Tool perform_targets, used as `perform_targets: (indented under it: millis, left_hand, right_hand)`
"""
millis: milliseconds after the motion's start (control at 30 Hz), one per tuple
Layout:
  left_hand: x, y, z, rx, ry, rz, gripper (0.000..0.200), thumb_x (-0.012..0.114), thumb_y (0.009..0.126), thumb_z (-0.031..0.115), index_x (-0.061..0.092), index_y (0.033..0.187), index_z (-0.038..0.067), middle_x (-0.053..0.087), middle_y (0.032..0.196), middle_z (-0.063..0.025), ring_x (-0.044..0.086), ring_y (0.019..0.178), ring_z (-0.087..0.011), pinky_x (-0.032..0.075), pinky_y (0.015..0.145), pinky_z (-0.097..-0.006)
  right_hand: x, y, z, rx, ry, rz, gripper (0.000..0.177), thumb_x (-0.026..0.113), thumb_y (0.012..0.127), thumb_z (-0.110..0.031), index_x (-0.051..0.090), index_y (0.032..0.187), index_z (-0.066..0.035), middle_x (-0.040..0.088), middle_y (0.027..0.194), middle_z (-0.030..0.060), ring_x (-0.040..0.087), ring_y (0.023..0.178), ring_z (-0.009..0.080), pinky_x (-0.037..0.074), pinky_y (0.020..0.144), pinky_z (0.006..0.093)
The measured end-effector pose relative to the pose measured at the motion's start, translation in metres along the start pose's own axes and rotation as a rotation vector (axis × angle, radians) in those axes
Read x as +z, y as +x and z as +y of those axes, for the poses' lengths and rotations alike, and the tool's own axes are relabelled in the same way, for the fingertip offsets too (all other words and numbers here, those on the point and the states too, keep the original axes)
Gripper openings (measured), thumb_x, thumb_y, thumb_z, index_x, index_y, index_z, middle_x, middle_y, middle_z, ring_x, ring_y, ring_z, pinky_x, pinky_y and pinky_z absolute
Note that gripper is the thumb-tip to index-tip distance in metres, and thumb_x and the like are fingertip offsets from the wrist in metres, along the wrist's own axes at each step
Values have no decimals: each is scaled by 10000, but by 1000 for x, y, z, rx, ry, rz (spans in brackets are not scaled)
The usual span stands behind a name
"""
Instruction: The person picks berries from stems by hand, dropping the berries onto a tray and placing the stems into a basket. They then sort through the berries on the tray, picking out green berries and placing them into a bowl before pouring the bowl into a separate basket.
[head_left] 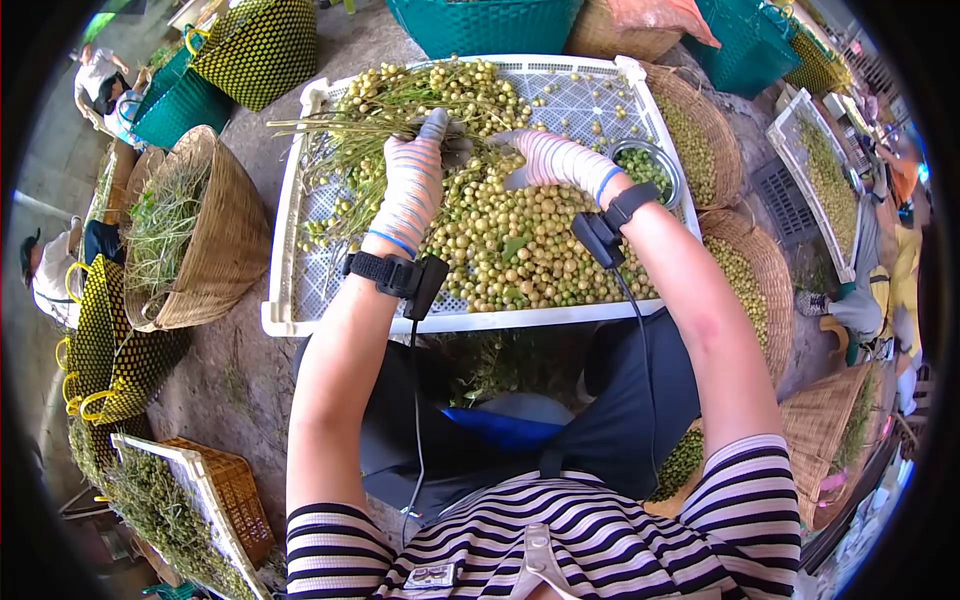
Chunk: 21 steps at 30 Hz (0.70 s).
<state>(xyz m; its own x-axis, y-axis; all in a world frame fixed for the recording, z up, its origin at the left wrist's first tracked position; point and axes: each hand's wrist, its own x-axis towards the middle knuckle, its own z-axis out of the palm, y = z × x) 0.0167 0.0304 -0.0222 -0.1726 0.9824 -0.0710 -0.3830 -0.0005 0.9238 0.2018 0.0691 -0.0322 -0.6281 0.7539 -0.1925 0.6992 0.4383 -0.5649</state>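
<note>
A bundle of thin green stems (345, 140) bearing small round yellow-green fruits lies over the tray's left part. My left hand (415, 180), in a striped glove with grey fingertips, is closed around these stems. Just to its right is my right hand (550, 160), gloved the same way, its fingers curled in among the fruits; whatever they grip is hidden. Loose fruits (530, 240) heap up below both hands in the white mesh tray (480, 322). Beside my right wrist, a round bowl of greener fruits (640, 168) sits inside the tray.
Wicker baskets of fruit (750, 290) stand along the tray's right side. On the left are a wicker basket of stems (205, 230) and black-yellow woven bags (130, 350). A teal basket (485, 25) stands beyond the tray. Other people (890, 270) are at both edges.
</note>
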Motion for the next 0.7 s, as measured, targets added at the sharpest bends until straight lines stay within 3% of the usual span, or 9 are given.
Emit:
perform_targets:
  millis: [133, 233, 267, 300, 400, 533, 633, 667, 700]
  left_hand:
    - [-3, 3, 3, 6, -44, -19, 145, 613, 836, 130, 566, 897, 7, 640, 753, -109, 612, 545, -222, 511, 455, -314]
    - [-4, 1, 6, -1, -66, -33, 148, 613, 836, 129, 566, 900, 4, 640, 754, -114, 612, 546, -223, 512, 453, -314]
    - [-4, -1, 8, -1, -67, -31, 148, 613, 836, 129, 566, 900, 4, 640, 754, -114, 612, 546, -223, 512, 453, -314]
    - [-4, -4, 10, 5, -43, -46, 154, 612, 841, 152, 581, 891, 10, 645, 761, -105, 621, 574, -219, 516, 479, -314]
    - [-5, -6, 13, 11, -25, -56, 154, 610, 842, 153, 586, 881, 5, 644, 754, -106, 618, 567, -217, 518, 481, -313]
    - [-6, -5, 12, 26, 18, -30, 151, 609, 841, 143, 587, 871, -3, 637, 723, -112, 606, 529, -216, 515, 464, -309]
    - [-9, -1, 10, 50, 12, -20, 156, 613, 838, 149, 588, 875, -1, 639, 722, -108, 610, 532, -217, 514, 468, -311]
    - [-9, -2, 10, 32, 40, -16, 160, 619, 836, 160, 595, 876, 7, 644, 733, -105, 619, 555, -217, 519, 480, -312]
    - [-9, -3, 9, 14, 67, -7, 164, 625, 834, 171, 603, 878, 14, 650, 743, -102, 629, 577, -216, 524, 493, -313]
  right_hand:
    - [8, 10, -3, -91, 264, 8, 835, 787, 653, -274, 354, 1339, -74, 602, 1125, 96, 544, 1029, 169, 427, 893, 321]
    - [16, 20, -3, -98, 592, -45, 619, 750, 699, -292, 516, 1216, -44, 611, 1106, 72, 522, 1017, 151, 386, 904, 294]
    - [20, 17, -5, -115, 578, 72, 470, 725, 720, -316, 613, 1084, -41, 642, 1005, 65, 546, 929, 144, 407, 840, 289]
    - [20, 18, -7, -115, 578, 70, 470, 725, 720, -316, 613, 1084, -41, 642, 1005, 65, 546, 929, 144, 407, 840, 289]
    - [23, 23, -7, 24, 581, 1, 329, 690, 743, -341, 664, 861, -36, 653, 771, 48, 577, 695, 140, 459, 701, 284]
    - [21, 18, -12, 158, 326, -38, 351, 623, 798, -388, 657, 924, -62, 654, 776, 64, 595, 623, 158, 493, 603, 311]
    - [24, 14, 1, 156, 538, -70, 354, 578, 832, -384, 637, 1006, -81, 654, 834, 71, 601, 633, 150, 500, 623, 307]
    - [20, 11, 0, 184, 336, -47, 382, 509, 861, -395, 607, 1084, -100, 657, 896, 95, 630, 711, 217, 506, 686, 350]
    - [15, 9, -1, 183, 333, -53, 382, 509, 861, -395, 607, 1084, -100, 657, 896, 95, 630, 711, 217, 506, 686, 350]
